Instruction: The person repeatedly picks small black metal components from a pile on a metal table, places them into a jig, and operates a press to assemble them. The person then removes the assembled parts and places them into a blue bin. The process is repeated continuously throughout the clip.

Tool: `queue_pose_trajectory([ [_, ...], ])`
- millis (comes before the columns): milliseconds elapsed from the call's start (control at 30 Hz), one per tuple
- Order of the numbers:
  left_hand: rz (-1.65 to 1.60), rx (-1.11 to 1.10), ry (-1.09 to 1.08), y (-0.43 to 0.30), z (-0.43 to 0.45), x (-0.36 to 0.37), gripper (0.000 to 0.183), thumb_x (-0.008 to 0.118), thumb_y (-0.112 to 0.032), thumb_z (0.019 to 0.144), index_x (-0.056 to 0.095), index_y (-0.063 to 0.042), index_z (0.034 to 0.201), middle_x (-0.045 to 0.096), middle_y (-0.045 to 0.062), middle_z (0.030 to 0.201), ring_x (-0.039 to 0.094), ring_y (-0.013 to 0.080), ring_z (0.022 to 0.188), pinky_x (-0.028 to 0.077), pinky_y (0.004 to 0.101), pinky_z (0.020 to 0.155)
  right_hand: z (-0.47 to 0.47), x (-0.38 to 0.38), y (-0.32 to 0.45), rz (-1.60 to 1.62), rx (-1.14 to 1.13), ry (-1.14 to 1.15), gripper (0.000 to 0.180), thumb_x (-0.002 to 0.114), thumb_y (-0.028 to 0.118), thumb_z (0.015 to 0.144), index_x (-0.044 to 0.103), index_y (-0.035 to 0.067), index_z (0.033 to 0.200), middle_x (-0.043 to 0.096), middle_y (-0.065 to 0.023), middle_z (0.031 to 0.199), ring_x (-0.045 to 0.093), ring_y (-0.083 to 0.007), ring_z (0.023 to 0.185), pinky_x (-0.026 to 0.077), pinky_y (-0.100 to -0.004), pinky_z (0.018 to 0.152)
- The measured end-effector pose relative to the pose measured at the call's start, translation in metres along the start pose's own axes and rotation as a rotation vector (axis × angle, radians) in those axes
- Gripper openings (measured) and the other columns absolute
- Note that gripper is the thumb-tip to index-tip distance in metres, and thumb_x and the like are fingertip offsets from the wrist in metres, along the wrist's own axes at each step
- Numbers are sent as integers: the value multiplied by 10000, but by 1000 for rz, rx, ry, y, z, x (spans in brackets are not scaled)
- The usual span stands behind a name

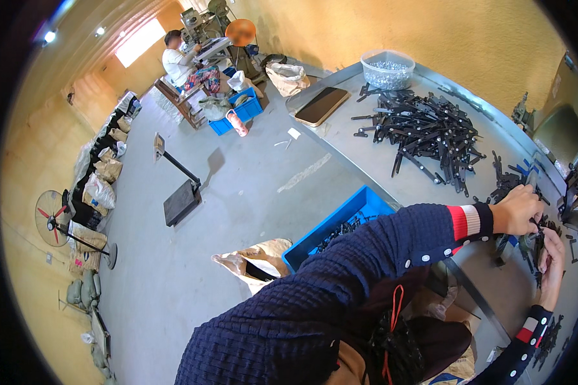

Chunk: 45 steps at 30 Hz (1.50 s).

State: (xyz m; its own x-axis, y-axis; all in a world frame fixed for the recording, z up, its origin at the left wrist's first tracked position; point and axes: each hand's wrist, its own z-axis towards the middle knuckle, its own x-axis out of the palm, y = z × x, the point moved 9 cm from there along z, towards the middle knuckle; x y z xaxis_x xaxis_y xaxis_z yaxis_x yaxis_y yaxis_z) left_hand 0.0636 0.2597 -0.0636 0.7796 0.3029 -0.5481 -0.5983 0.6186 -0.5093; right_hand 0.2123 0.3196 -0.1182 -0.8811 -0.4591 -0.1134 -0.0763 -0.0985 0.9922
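Observation:
Toward the right edge, over the metal worktable (501, 284), my two hands meet. My left hand (518, 211) pinches a small dark part (537, 226) from above. Against it, the fingers of my right hand (551, 262) close from the other side; the part is mostly hidden by my fingers. Loose black metal pieces (505, 183) and several blue bits lie around my hands. Farther up the table spreads a large pile of black metal strips (428, 130), many with shiny round rivets. Behind it stands a clear plastic tub (388, 77) of small silvery pieces.
A smartphone (321, 106) lies near the table's corner. Beside the table are a blue crate (289, 257) with black parts and an open sack (265, 255). Across the floor stand a platform scale (183, 202), a fan (53, 221), and a seated person (178, 62) at a machine.

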Motion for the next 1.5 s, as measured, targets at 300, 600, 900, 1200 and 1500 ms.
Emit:
queue_pose_trajectory([
  [300, -6, -6, -1, 2, 0, 2, 178, 674, -209, 619, 610, -82, 726, 572, 91, 781, 465, 266, 873, 349, 350, 781, 0, 1, 1, -11, -16, 40, 269, 494, 200, 831, 537, -2, 1003, 382, 44, 399, 279, -21, 280, 195, -164, 281],
  [600, 3, 7, -22, 1, -1, 1, 162, 658, -194, 616, 614, -83, 725, 575, 94, 776, 471, 268, 863, 356, 348, 776, 2, 1, -2, -30, -9, 79, 264, 484, 213, 847, 515, 27, 1031, 349, 52, 410, 272, -21, 297, 207, -157, 299],
  [900, 1, -1, -15, 0, -1, -2, 149, 649, -199, 620, 617, -91, 717, 577, 87, 775, 472, 258, 861, 353, 343, 773, 1, 0, 2, -39, -35, 38, 245, 490, 192, 837, 541, 14, 997, 384, 46, 412, 281, -22, 283, 197, -161, 284],
  [1200, 18, -10, -2, 3, -1, 0, 165, 654, -216, 621, 617, -93, 725, 576, 88, 794, 466, 263, 875, 347, 348, 782, 2, -1, -1, -68, -18, 48, 248, 484, 205, 846, 525, 30, 1017, 354, 47, 409, 275, -25, 296, 208, -159, 297],
  [1500, 19, -27, 5, 5, 0, 1, 152, 651, -219, 621, 621, -101, 712, 583, 83, 782, 469, 258, 867, 347, 341, 771, 0, 1, 2, -50, -18, 42, 246, 475, 189, 842, 534, 19, 1009, 372, 51, 412, 278, -18, 289, 194, -157, 288],
])
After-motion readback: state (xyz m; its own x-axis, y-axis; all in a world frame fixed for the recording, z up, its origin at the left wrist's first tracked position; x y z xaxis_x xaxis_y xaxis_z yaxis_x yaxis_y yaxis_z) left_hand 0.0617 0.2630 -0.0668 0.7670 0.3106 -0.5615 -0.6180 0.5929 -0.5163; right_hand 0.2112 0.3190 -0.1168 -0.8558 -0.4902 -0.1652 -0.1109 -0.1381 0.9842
